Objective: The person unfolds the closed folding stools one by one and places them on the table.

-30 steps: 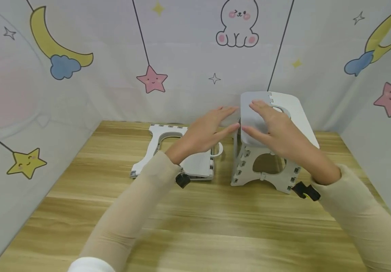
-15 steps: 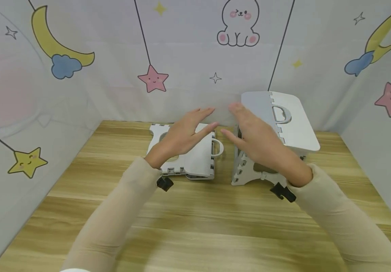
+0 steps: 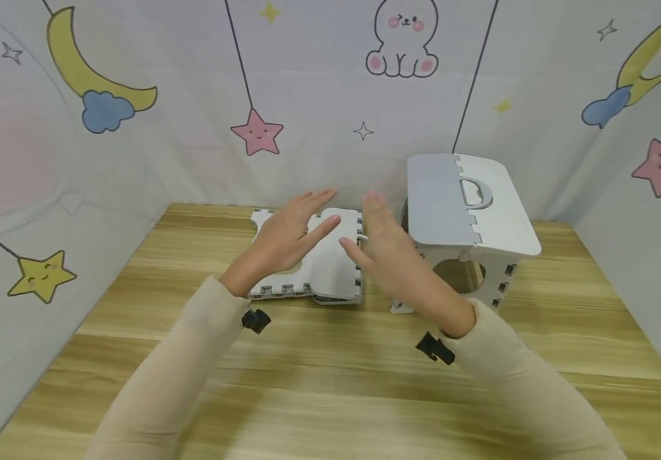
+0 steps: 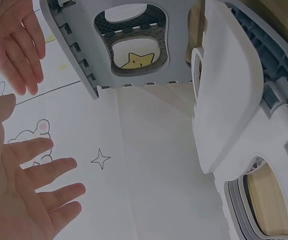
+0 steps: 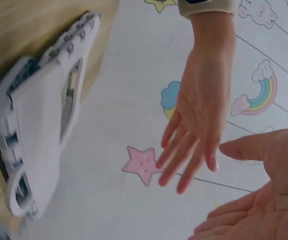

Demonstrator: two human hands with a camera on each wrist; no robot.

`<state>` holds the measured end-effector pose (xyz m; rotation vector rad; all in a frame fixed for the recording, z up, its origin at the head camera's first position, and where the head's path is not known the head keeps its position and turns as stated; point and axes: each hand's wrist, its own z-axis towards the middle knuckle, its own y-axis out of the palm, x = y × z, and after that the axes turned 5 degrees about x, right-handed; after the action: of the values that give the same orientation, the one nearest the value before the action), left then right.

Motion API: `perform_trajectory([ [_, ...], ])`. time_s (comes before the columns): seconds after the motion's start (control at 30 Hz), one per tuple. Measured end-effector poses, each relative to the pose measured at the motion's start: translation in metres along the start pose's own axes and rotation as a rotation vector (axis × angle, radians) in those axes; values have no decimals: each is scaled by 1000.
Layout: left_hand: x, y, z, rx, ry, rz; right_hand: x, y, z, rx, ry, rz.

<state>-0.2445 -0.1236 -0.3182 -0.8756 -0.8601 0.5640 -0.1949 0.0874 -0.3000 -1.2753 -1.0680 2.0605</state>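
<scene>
A white and grey folding step stool (image 3: 436, 198) stands unfolded at the right, its carrying handle (image 3: 482, 195) folded onto the top. Left of it a second folding step stool (image 3: 335, 262) lies folded flat on the table, one end panel raised slightly. My left hand (image 3: 281, 236) hovers over the flat stool, palm turned inward and fingers extended. Between the two stools my right hand (image 3: 394, 255) is in the air, hiding part of the standing stool's near leg. Both hands hold nothing. In the right wrist view the left hand (image 5: 201, 107) faces the right hand (image 5: 259, 195).
The wooden table (image 3: 330, 396) meets a white printed curtain (image 3: 319, 76) behind the stools, with more curtain at both sides. Black wrist mounts (image 3: 435, 348) sit below the beige sleeves (image 3: 514, 377).
Both hands have shifted left, the right one from over the standing stool's top to beside it, the left one farther over the flat stool. Both stools have stayed in place.
</scene>
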Motion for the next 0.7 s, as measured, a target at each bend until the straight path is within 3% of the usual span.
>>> perform_trajectory([
  [0.23, -17, -5, -11, 24, -3, -32, 5, 31, 0, 59, -16, 101],
  [0.7, -55, -3, -41, 25, -39, -8, 34, 77, 8, 179, 155, 265],
])
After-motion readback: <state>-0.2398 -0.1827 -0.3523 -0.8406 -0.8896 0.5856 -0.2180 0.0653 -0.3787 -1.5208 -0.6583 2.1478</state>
